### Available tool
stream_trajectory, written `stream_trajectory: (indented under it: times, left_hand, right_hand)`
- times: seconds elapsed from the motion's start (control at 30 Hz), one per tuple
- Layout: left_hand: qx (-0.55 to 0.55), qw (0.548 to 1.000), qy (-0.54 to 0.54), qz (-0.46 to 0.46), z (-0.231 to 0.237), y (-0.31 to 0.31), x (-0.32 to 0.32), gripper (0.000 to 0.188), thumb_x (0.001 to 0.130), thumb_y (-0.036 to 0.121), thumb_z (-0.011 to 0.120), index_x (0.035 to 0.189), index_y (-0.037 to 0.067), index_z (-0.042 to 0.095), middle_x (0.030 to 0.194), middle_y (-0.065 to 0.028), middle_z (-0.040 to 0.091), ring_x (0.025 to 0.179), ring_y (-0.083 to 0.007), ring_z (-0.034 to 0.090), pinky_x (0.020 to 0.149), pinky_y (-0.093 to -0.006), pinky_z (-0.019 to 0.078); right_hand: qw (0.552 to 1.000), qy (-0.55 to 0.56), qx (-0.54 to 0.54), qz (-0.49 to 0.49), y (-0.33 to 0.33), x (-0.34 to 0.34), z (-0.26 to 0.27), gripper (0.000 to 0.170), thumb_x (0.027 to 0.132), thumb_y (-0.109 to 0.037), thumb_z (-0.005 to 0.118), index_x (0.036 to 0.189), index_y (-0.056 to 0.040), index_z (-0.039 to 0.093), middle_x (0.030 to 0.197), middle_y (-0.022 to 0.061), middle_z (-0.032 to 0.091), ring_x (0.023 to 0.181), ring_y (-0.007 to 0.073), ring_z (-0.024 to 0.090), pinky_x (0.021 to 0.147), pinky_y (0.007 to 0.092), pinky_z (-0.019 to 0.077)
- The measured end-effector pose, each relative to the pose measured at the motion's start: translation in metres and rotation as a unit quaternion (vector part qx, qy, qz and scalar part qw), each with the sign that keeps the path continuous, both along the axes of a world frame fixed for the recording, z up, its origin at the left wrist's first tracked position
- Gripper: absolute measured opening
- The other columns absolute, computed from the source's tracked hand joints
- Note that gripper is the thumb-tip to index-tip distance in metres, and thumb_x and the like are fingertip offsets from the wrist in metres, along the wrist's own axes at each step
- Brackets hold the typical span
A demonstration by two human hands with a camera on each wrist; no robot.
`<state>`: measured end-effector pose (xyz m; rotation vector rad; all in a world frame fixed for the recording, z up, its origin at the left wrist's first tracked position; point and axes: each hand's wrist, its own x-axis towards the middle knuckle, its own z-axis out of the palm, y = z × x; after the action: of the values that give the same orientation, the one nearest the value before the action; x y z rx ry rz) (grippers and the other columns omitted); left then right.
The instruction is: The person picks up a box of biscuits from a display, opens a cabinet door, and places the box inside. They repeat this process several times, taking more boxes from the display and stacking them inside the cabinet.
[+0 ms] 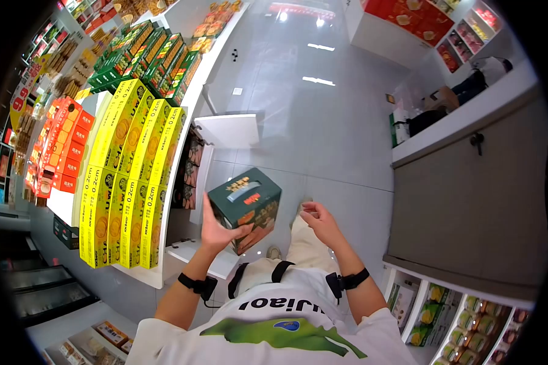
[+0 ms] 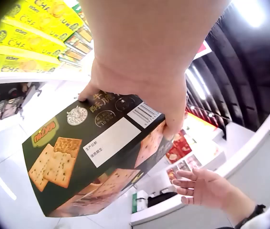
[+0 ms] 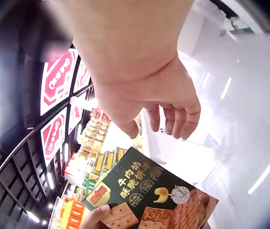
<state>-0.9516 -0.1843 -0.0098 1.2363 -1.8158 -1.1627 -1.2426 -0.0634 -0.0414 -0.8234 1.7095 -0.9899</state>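
A dark green biscuit box [image 1: 249, 204] with cracker pictures is gripped by my left hand [image 1: 220, 228], thumb on one face and fingers round the far side. In the left wrist view the box [image 2: 97, 148] shows a white label and a barcode, with the left hand [image 2: 135, 90] spanning it. My right hand [image 1: 323, 224] is apart from the box, to its right, holding nothing. In the right wrist view its fingers [image 3: 178, 121] hang loosely bent, above the box's printed front [image 3: 149, 195].
To the left, a white display counter [image 1: 175, 182] bears stacked yellow biscuit boxes [image 1: 128, 176], green boxes [image 1: 149, 58] and red boxes [image 1: 67, 146]. Cabinet doors [image 1: 228, 131] stand swung out below it. A grey-fronted counter [image 1: 469, 201] is on the right, with shelves of jars [image 1: 475, 325] nearby.
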Motion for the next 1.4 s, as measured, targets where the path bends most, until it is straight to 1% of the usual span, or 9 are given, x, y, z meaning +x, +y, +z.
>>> stream_trajectory:
  times: [0.2, 0.4, 0.57, 0.67, 0.73, 0.87, 1.0, 1.1, 1.4]
  left_hand:
    - [0.155, 0.957, -0.020, 0.243, -0.080, -0.091, 0.029, 0.130, 0.064, 0.005, 0.090, 0.155, -0.006, -0.002, 0.142, -0.0201, 0.045, 0.122, -0.0240, 0.051, 0.104, -0.0341, 0.0445]
    - [0.220, 0.893, -0.005, 0.391, -0.187, -0.176, 0.048, 0.118, 0.072, 0.000, 0.084, 0.157, -0.001, 0.001, 0.143, -0.0173, 0.043, 0.126, -0.0239, 0.047, 0.101, -0.0342, 0.0453]
    - [0.341, 0.781, 0.085, 0.516, -0.308, -0.223, 0.081, 0.076, 0.082, 0.009, 0.077, 0.146, 0.013, 0.035, 0.123, -0.0076, 0.057, 0.107, -0.0205, 0.062, 0.083, -0.0392, 0.0553]
    - [0.332, 0.779, 0.122, 0.518, -0.376, -0.237, 0.115, 0.061, 0.086, 0.013, 0.072, 0.138, 0.012, 0.042, 0.123, -0.0072, 0.057, 0.107, -0.0211, 0.063, 0.080, -0.0401, 0.0574]
    - [0.303, 0.786, 0.201, 0.500, -0.437, -0.241, 0.159, 0.050, 0.092, 0.027, 0.064, 0.136, 0.009, 0.047, 0.128, -0.0069, 0.056, 0.116, -0.0225, 0.058, 0.094, -0.0414, 0.0495]
    - [0.215, 0.767, 0.254, 0.550, -0.465, -0.263, 0.176, 0.060, 0.094, 0.044, 0.056, 0.139, 0.007, 0.048, 0.140, -0.0095, 0.052, 0.130, -0.0266, 0.049, 0.108, -0.0464, 0.0389]
    - [0.116, 0.751, 0.266, 0.593, -0.477, -0.297, 0.188, 0.071, 0.088, 0.051, 0.062, 0.145, 0.012, 0.044, 0.148, -0.0117, 0.045, 0.136, -0.0323, 0.044, 0.108, -0.0540, 0.0404]
    - [0.019, 0.797, 0.196, 0.571, -0.486, -0.328, 0.197, 0.076, 0.086, 0.049, 0.067, 0.147, 0.011, 0.042, 0.149, -0.0120, 0.044, 0.137, -0.0320, 0.043, 0.112, -0.0562, 0.0358]
    - [-0.030, 0.763, 0.271, 0.586, -0.491, -0.430, 0.212, 0.073, 0.085, 0.040, 0.069, 0.146, 0.011, 0.042, 0.150, -0.0130, 0.040, 0.141, -0.0325, 0.037, 0.111, -0.0614, 0.0384]
  right_hand:
    - [0.982, -0.128, 0.072, 0.120, -0.164, 0.014, -0.082, 0.044, 0.093, -0.030, 0.067, 0.126, -0.0032, 0.059, 0.116, 0.0124, 0.065, 0.097, 0.0172, 0.063, 0.082, 0.0325, 0.0532]
    - [0.931, -0.290, 0.201, 0.098, -0.307, 0.072, -0.219, 0.038, 0.093, -0.031, 0.065, 0.121, -0.0064, 0.060, 0.110, 0.0062, 0.065, 0.096, 0.0156, 0.062, 0.073, 0.0327, 0.0560]
    - [0.894, -0.349, 0.263, 0.096, -0.344, 0.123, -0.325, 0.032, 0.094, -0.031, 0.064, 0.118, -0.0092, 0.061, 0.103, 0.0032, 0.063, 0.094, 0.0132, 0.061, 0.075, 0.0330, 0.0554]
    - [0.864, -0.390, 0.292, 0.128, -0.341, 0.139, -0.381, 0.024, 0.097, -0.026, 0.060, 0.117, -0.0127, 0.061, 0.105, 0.0024, 0.064, 0.094, 0.0114, 0.059, 0.079, 0.0298, 0.0506]
    - [0.833, -0.440, 0.323, 0.093, -0.335, 0.150, -0.431, 0.023, 0.098, -0.026, 0.059, 0.117, -0.0124, 0.061, 0.105, 0.0030, 0.065, 0.094, 0.0114, 0.059, 0.078, 0.0299, 0.0501]
    - [0.774, -0.510, 0.376, 0.005, -0.301, 0.159, -0.474, 0.029, 0.097, -0.030, 0.060, 0.117, -0.0090, 0.060, 0.104, 0.0041, 0.066, 0.087, 0.0107, 0.058, 0.075, 0.0276, 0.0487]
    - [0.771, -0.470, 0.420, 0.091, -0.276, 0.183, -0.493, 0.028, 0.097, -0.030, 0.059, 0.117, -0.0098, 0.060, 0.103, 0.0038, 0.065, 0.085, 0.0101, 0.058, 0.076, 0.0265, 0.0470]
    - [0.733, -0.518, 0.431, 0.094, -0.274, 0.191, -0.489, 0.027, 0.097, -0.029, 0.059, 0.117, -0.0098, 0.060, 0.103, 0.0035, 0.065, 0.084, 0.0097, 0.057, 0.076, 0.0264, 0.0467]
    - [0.723, -0.524, 0.437, 0.105, -0.262, 0.200, -0.499, 0.024, 0.099, -0.025, 0.056, 0.118, -0.0098, 0.060, 0.102, 0.0025, 0.065, 0.082, 0.0086, 0.055, 0.076, 0.0259, 0.0450]
